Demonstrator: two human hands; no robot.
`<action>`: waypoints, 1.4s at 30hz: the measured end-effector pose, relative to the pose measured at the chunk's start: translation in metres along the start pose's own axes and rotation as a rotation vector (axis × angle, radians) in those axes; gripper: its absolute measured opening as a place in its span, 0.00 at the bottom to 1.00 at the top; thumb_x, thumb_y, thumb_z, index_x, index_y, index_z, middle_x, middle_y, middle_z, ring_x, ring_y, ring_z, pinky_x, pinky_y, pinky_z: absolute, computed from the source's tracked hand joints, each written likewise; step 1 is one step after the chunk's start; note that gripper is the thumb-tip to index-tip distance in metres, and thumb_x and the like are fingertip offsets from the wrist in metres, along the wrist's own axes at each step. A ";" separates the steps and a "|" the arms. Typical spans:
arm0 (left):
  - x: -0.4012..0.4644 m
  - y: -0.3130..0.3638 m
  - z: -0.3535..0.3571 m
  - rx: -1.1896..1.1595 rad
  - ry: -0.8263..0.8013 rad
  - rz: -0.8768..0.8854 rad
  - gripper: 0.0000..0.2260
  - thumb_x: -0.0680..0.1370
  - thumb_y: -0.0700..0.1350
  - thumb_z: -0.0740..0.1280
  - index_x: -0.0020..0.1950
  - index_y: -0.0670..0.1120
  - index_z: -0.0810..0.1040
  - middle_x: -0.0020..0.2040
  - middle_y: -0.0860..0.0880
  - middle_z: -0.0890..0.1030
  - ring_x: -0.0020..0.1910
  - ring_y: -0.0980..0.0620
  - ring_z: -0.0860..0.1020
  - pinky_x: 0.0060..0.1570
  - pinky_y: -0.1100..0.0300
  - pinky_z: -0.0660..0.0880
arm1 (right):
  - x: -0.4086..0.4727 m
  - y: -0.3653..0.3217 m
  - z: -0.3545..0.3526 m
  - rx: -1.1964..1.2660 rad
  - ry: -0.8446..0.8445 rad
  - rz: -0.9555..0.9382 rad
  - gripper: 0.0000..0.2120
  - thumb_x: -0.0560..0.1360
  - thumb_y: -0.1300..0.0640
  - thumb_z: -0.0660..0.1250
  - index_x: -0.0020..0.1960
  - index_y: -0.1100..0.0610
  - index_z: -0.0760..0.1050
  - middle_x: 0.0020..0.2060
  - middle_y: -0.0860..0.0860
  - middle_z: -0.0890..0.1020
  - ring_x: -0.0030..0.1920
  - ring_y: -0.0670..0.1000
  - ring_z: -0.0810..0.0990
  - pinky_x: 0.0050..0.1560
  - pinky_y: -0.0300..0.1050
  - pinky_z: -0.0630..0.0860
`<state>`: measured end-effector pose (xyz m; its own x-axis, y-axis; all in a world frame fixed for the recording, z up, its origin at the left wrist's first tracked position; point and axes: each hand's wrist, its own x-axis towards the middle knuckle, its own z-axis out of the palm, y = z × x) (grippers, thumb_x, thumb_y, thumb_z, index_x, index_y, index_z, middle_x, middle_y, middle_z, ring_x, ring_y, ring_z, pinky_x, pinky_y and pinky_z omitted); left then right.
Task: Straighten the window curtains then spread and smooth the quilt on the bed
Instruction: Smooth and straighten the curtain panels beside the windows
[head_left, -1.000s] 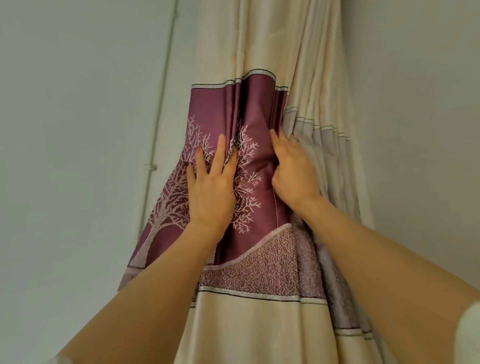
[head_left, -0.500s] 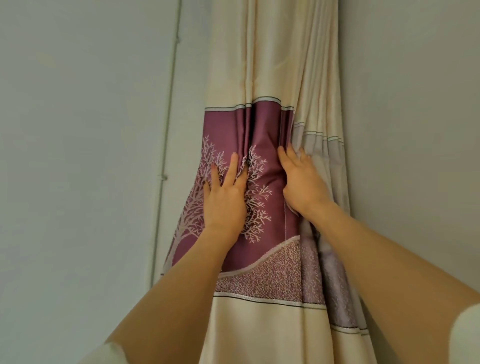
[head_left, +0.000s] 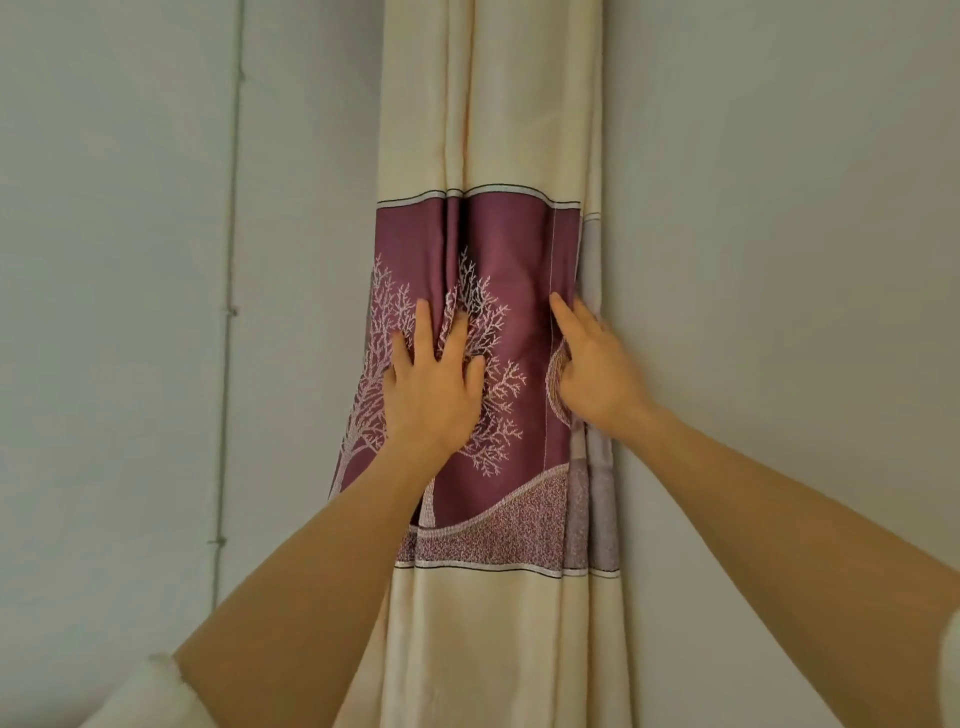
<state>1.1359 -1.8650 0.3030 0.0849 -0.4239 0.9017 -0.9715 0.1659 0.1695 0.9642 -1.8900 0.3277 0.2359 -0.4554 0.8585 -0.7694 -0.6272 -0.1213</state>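
A gathered cream curtain (head_left: 493, 104) hangs in the room corner, with a plum band embroidered with pale trees across its middle. My left hand (head_left: 434, 387) lies flat on that band, fingers spread, a small fold bunched between two fingers. My right hand (head_left: 592, 364) presses the curtain's right edge toward the wall, its fingertips on the seam, thumb hidden behind the fabric. The quilt and the bed are out of view.
Plain grey walls flank the curtain. A thin vertical pipe or cable (head_left: 228, 312) with clips runs down the left wall. The right wall (head_left: 779, 260) meets the curtain's right edge.
The curtain's folds have been pushed right toward the corner, so the bundle hangs narrower and straighter. Both hands stayed on the plum band; the view shifted so it sits lower in frame.
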 end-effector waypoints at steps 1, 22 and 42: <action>-0.012 0.015 -0.012 -0.028 0.011 -0.004 0.24 0.80 0.57 0.52 0.75 0.55 0.53 0.78 0.45 0.46 0.75 0.35 0.50 0.68 0.36 0.59 | -0.018 -0.003 -0.017 -0.019 0.013 0.008 0.33 0.74 0.67 0.54 0.76 0.54 0.47 0.76 0.56 0.50 0.75 0.60 0.49 0.75 0.54 0.53; -0.247 0.336 -0.152 -0.434 0.031 0.400 0.23 0.78 0.50 0.55 0.73 0.48 0.64 0.75 0.42 0.62 0.75 0.40 0.57 0.69 0.33 0.51 | -0.375 -0.023 -0.381 -0.893 0.025 -0.003 0.22 0.69 0.64 0.53 0.60 0.63 0.75 0.63 0.62 0.76 0.67 0.63 0.70 0.69 0.64 0.58; -0.533 0.767 -0.425 -1.256 0.073 0.787 0.19 0.74 0.43 0.59 0.64 0.47 0.75 0.70 0.43 0.70 0.72 0.40 0.64 0.71 0.40 0.47 | -0.768 -0.133 -0.810 -1.379 -0.147 0.728 0.23 0.68 0.64 0.53 0.60 0.63 0.74 0.65 0.62 0.73 0.67 0.63 0.70 0.66 0.64 0.66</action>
<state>0.4400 -1.1336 0.1217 -0.3117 0.1764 0.9337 0.0470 0.9843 -0.1703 0.4047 -0.9454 0.0885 -0.4236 -0.4990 0.7561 -0.6494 0.7492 0.1306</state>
